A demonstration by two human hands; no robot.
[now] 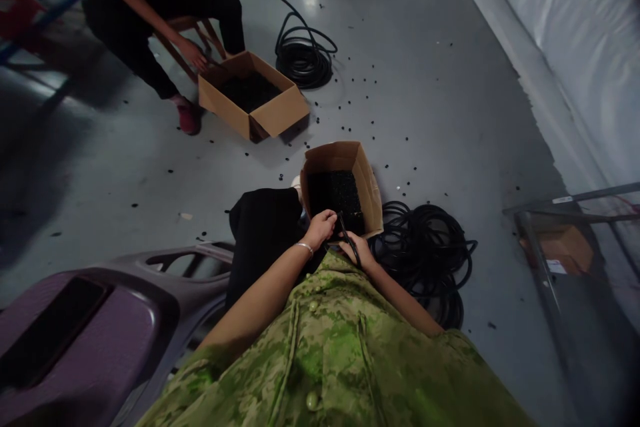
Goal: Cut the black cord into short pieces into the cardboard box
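Observation:
A length of black hose [353, 252] passes through my right hand [363, 251], whose fingers are closed around it. Its upper end points up toward my left hand [321, 228], which is pinched close beside it; whatever sits between those left fingertips is too small to make out. Both hands are over the near edge of a cardboard box [371, 190] that stands between my legs. Many small black pieces [336, 190] fill the bottom of that box. To its right, a loose coil of black hose [425, 250] lies on the floor.
Across from me a seated person [193, 53] has a hand by another cardboard box [281, 110] of black pieces. A second hose coil [304, 65] lies behind it. Small black rings dot the floor. A purple chair [125, 333] holding a phone [55, 330] is at left; a metal frame [537, 253] stands right.

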